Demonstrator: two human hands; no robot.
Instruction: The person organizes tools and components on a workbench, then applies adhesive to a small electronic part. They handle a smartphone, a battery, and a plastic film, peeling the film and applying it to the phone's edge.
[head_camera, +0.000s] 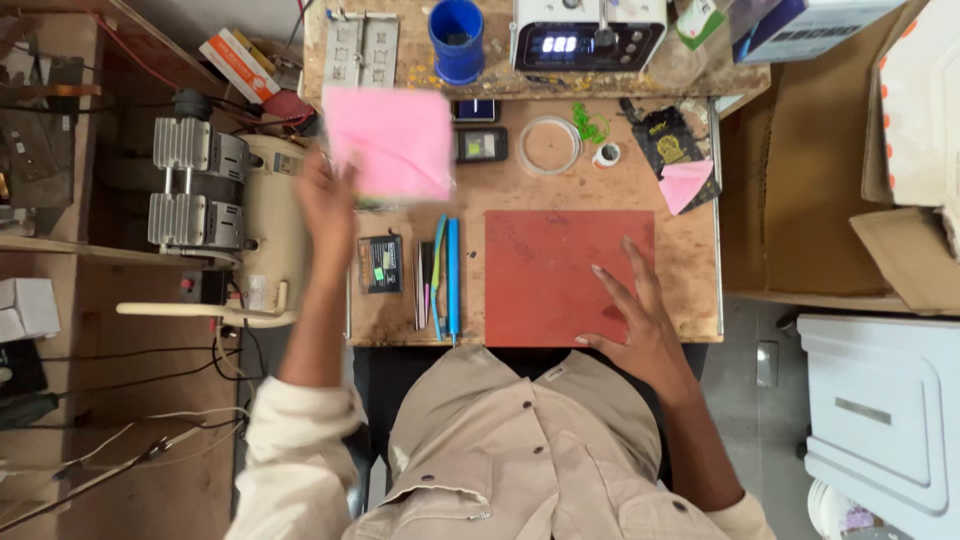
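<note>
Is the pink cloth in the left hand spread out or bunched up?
Spread out: the pink cloth shows as a flat square, held at its edge by the left hand.

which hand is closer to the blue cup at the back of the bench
Left. The left hand holds up a pink cloth just below and left of the blue cup; the right hand rests on the red mat, far nearer the person.

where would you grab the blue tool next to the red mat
Grip the blue tool mid-shaft, from above, fingers across its width. It lies flat and lengthwise between the red mat and other thin tools, so its sides are crowded.
</note>
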